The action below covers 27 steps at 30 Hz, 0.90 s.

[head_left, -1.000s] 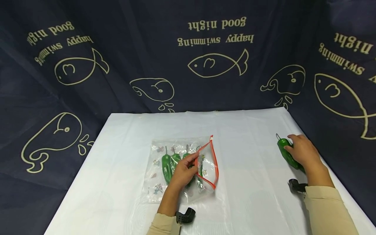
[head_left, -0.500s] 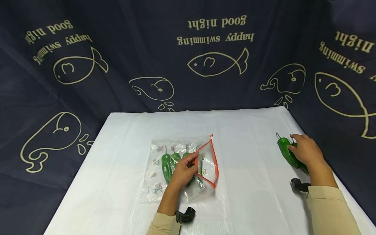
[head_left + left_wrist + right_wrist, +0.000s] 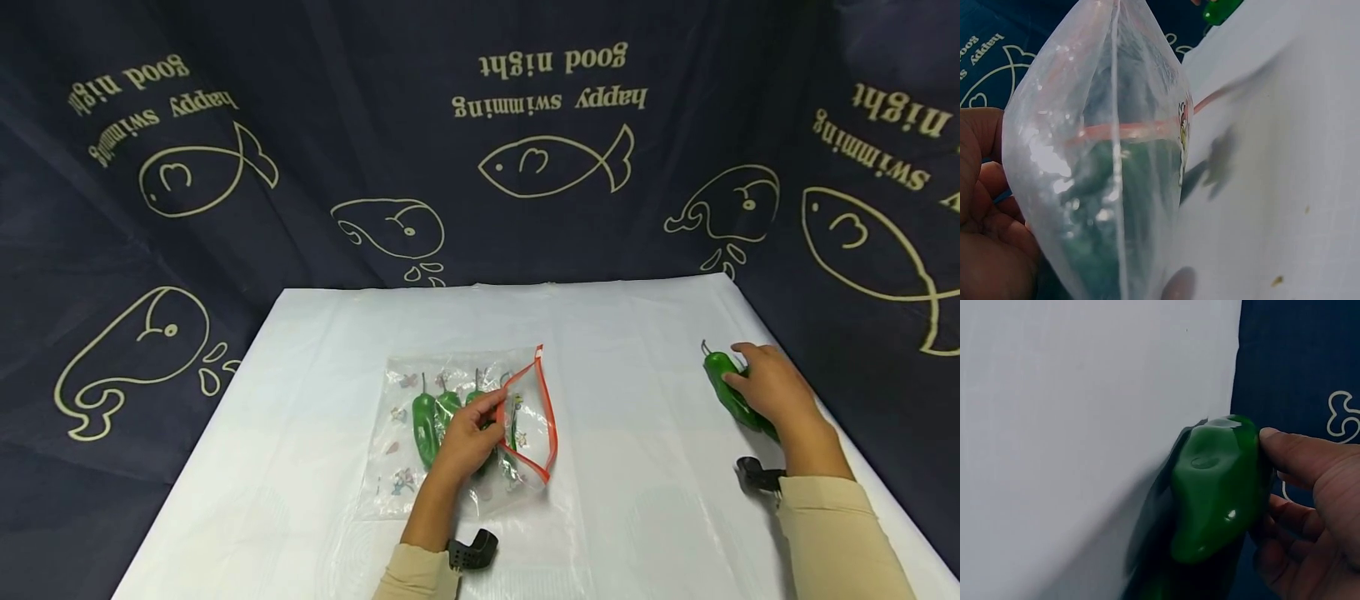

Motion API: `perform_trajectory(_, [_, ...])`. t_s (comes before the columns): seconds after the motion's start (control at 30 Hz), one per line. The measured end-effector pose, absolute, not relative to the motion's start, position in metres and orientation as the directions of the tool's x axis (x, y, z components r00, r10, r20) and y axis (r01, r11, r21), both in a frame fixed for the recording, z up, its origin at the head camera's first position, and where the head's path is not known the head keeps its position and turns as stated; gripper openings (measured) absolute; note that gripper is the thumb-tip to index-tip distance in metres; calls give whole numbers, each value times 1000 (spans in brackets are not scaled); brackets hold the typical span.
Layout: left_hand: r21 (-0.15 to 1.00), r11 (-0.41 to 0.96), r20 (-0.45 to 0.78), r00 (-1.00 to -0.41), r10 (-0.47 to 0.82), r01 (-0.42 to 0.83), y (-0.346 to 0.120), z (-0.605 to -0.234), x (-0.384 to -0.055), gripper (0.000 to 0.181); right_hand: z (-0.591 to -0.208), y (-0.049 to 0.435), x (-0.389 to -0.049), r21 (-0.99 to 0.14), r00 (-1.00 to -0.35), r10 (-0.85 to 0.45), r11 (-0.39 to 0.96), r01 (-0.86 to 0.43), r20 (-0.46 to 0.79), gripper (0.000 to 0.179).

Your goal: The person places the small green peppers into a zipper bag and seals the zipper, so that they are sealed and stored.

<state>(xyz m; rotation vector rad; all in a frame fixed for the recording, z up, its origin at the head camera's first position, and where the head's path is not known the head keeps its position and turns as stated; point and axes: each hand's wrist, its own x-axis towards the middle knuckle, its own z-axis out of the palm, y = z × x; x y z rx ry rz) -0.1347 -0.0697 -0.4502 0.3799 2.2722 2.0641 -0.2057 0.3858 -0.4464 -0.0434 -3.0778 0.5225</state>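
A clear zip bag (image 3: 390, 467) with a red zip edge lies on the white table, its mouth spread toward the right. Several green peppers (image 3: 425, 429) show through the plastic. My left hand (image 3: 471, 437) holds the upper lip of the mouth; the left wrist view looks at the cloudy side of the bag (image 3: 1141, 219), fingers behind it. At the table's right side, my right hand (image 3: 776, 387) grips a green pepper (image 3: 1216, 481), thumb against its near side and fingers curled behind. Another pepper lies right against it, partly covered by the hand in the head view.
The white table (image 3: 630, 333) ends at the right close beside my right forearm. A dark blue curtain (image 3: 555, 233) with fish and whale drawings hangs behind and at both sides. Small brown specks (image 3: 1277, 281) mark the tabletop.
My right hand shifted a little to the right, then back left; the peppers beside it now sit slightly farther left. The left hand and the bag have stayed in place.
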Motion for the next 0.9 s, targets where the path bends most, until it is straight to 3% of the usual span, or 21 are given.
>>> perform_trajectory(0.6, [985, 96, 117, -970, 213, 140, -71, -447, -134, 52, -452, 379, -211, -300, -999, -43, 953, -41, -1, 60])
perform_trajectory(0.9, [982, 102, 134, -967, 218, 159, -70, -448, -133, 52, -448, 373, -212, -365, -997, -80, 928, -79, 13, 61])
